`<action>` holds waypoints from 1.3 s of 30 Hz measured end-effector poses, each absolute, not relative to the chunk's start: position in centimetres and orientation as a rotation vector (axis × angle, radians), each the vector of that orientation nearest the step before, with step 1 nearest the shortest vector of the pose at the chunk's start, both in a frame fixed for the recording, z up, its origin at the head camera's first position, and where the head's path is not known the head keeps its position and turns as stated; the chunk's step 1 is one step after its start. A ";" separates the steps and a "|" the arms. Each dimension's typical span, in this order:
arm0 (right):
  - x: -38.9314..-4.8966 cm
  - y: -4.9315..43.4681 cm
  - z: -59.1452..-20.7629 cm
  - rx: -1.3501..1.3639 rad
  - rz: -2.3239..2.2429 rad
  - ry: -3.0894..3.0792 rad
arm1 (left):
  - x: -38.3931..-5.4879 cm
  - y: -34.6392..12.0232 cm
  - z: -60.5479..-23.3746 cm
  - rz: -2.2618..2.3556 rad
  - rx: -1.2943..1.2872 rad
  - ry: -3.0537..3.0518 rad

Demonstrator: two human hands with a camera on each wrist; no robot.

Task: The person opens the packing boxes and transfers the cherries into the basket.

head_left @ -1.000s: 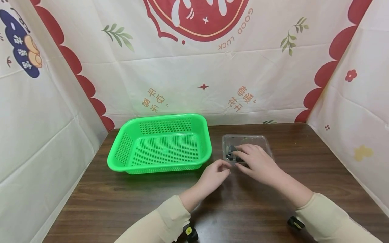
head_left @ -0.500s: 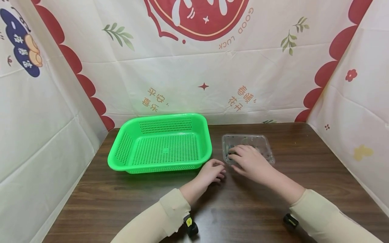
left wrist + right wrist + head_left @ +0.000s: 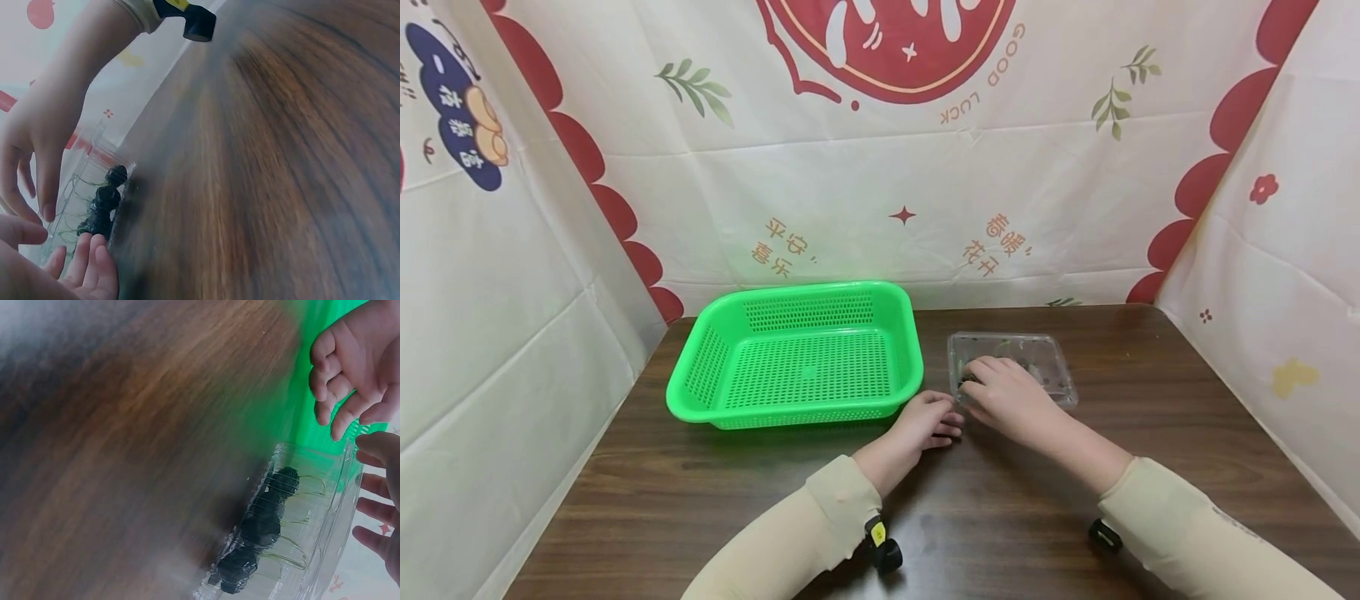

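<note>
A clear plastic box (image 3: 1060,360) stands right of the green basket. In the right wrist view, dark round clumps (image 3: 259,528) with thin pale-green stems line one side of it. My right hand (image 3: 1009,398) reaches over the box's near left part, fingers pointing down inside the rim. Thumb and fingers stand apart in the left wrist view, with no clump seen between them. My left hand (image 3: 923,421) is close beside the box's near left corner, fingers loosely bent and nothing in them. The left wrist view has its fingertips overlapping the lowest clump (image 3: 94,224).
The green perforated basket (image 3: 906,342) is on the left of the brown wooden table (image 3: 760,483), close to my left hand. A printed white cloth (image 3: 865,192) hangs behind and along both sides. Each wrist wears a small black camera (image 3: 889,554).
My right hand has shifted slightly left and covers the clumps seen by its fingers a second ago. My left hand has drawn back slightly left, its fingers uncurling.
</note>
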State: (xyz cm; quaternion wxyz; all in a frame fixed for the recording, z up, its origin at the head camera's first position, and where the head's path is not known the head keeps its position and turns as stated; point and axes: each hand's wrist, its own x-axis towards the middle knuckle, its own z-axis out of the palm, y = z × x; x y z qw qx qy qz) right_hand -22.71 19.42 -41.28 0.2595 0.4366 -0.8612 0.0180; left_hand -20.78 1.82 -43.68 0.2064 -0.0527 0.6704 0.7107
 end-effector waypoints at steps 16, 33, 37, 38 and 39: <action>-23.6 18.7 -41.5 1.191 0.077 -2.338 | -22.0 2.6 -43.9 2.019 -0.159 1.833; -23.6 18.2 -42.2 1.168 0.055 -2.188 | -21.8 2.6 -43.8 2.020 -0.170 1.811; -23.6 18.2 -42.2 1.169 0.062 -2.163 | -21.8 2.7 -43.7 2.017 -0.179 1.817; -23.6 18.3 -42.2 1.171 0.062 -2.156 | -21.8 2.7 -43.6 2.015 -0.178 1.821; -23.6 18.3 -42.2 1.173 0.062 -2.148 | -21.8 2.8 -43.6 2.012 -0.181 1.823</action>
